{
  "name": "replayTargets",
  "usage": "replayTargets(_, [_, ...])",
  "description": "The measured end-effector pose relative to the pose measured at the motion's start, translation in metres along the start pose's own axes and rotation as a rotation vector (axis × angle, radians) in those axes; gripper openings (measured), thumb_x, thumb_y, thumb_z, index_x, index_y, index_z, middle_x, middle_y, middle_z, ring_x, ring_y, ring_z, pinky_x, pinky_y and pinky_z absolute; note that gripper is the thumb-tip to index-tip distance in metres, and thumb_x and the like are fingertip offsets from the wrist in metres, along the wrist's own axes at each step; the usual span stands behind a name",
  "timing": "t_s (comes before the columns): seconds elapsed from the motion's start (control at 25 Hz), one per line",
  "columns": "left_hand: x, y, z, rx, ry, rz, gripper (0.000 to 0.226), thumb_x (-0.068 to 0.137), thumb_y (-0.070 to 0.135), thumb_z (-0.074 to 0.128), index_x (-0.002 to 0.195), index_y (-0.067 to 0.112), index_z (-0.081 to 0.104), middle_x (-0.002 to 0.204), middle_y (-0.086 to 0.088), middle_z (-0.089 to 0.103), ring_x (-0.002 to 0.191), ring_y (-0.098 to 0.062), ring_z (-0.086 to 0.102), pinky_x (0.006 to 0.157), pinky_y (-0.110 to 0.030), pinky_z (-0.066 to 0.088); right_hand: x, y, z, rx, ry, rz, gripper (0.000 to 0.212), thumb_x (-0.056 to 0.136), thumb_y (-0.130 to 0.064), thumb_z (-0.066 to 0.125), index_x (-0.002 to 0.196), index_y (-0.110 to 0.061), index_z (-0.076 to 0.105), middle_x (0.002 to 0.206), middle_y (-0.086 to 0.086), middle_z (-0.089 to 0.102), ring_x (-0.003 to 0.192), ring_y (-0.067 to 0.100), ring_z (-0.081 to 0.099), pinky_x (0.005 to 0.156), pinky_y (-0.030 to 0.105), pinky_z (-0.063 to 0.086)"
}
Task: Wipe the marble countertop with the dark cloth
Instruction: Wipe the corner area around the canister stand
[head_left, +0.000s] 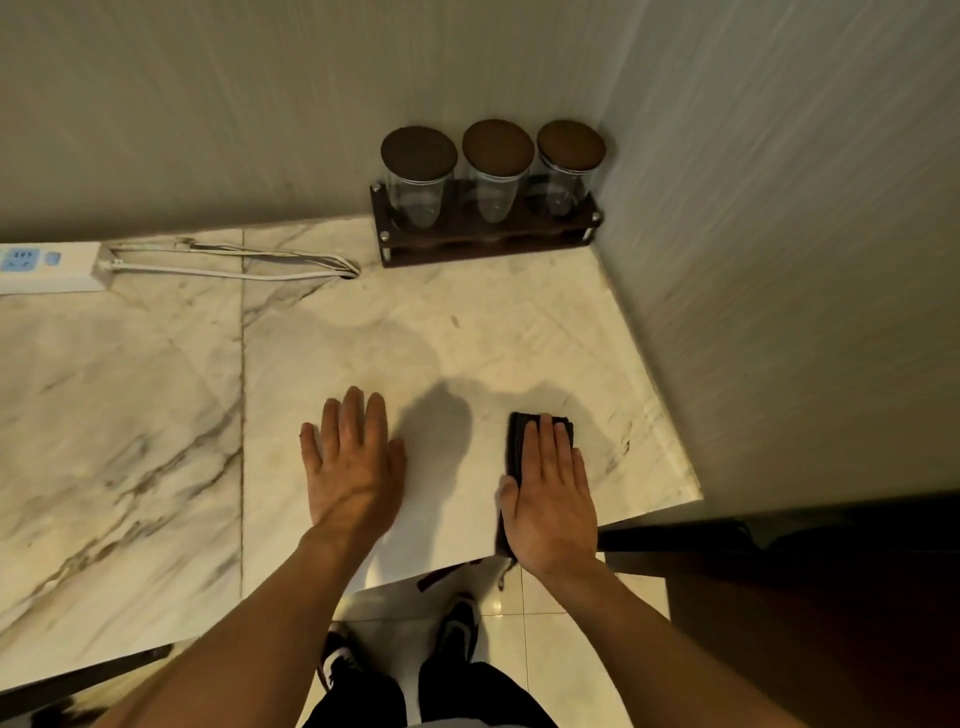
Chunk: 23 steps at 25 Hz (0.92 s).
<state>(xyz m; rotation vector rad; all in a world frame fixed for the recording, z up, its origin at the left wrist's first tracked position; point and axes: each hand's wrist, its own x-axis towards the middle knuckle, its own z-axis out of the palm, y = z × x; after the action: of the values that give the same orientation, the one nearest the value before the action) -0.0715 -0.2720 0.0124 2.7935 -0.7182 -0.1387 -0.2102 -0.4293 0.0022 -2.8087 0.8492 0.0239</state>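
Observation:
A white marble countertop (415, 332) with grey veins fills the middle of the view. The dark cloth (517, 441), folded into a narrow strip, lies near the counter's front right edge. My right hand (553, 493) presses flat on top of it, fingers together, covering most of the cloth. Only the cloth's far end and left side show. My left hand (353, 462) rests palm down on the bare marble to the left of the cloth, fingers slightly spread, holding nothing.
A dark wooden rack (483, 241) with three lidded glass jars (493, 171) stands in the back right corner. A white power strip (49, 267) and its cable (234, 265) lie at the back left. Walls close off the back and right. Floor tiles and shoes show below.

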Motion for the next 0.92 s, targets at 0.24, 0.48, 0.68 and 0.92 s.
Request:
replayTargets(0.24, [0.004,0.033,0.015,-0.004,-0.031,0.043,0.062,0.093,0.043,0.022,0.145,0.010,0.031,0.154,-0.014,0.029,0.142,-0.034,0.017,0.116,-0.054,0.006,0.024,0.063,-0.024,-0.166,-0.163,-0.498,0.064,0.097,-0.039,0.031,0.151,-0.009,0.013,0.158,0.008,0.007,0.147,0.022,0.009,0.115,0.035,0.005])
replayTargets(0.48, [0.013,0.043,0.026,0.065,-0.081,0.028,0.064,0.095,0.046,0.018,0.149,0.013,0.022,0.157,-0.011,0.022,0.145,-0.032,0.011,0.116,-0.051,-0.002,0.063,0.076,-0.033,-0.219,-0.254,-0.690,0.068,0.096,-0.039,0.036,0.151,-0.013,0.007,0.160,0.005,0.002,0.147,0.017,-0.001,0.117,0.032,0.000])
replayTargets(0.68, [0.015,0.046,0.025,0.101,-0.075,0.017,0.061,0.094,0.045,0.028,0.145,0.012,0.034,0.151,-0.013,0.036,0.140,-0.036,0.025,0.114,-0.055,0.010,0.105,0.073,-0.034,-0.208,-0.264,-0.722,0.068,0.093,-0.037,0.037,0.151,-0.011,0.013,0.160,0.006,0.009,0.147,0.018,0.003,0.117,0.034,0.005])
replayTargets(0.92, [0.013,0.046,0.022,0.064,-0.056,0.045,0.059,0.092,0.041,0.040,0.142,0.009,0.041,0.147,-0.016,0.041,0.138,-0.038,0.029,0.112,-0.059,0.017,0.148,0.065,-0.034,-0.208,-0.280,-0.730,0.068,0.094,-0.039,0.031,0.151,-0.012,0.005,0.160,0.004,0.002,0.147,0.017,-0.004,0.117,0.033,-0.001])
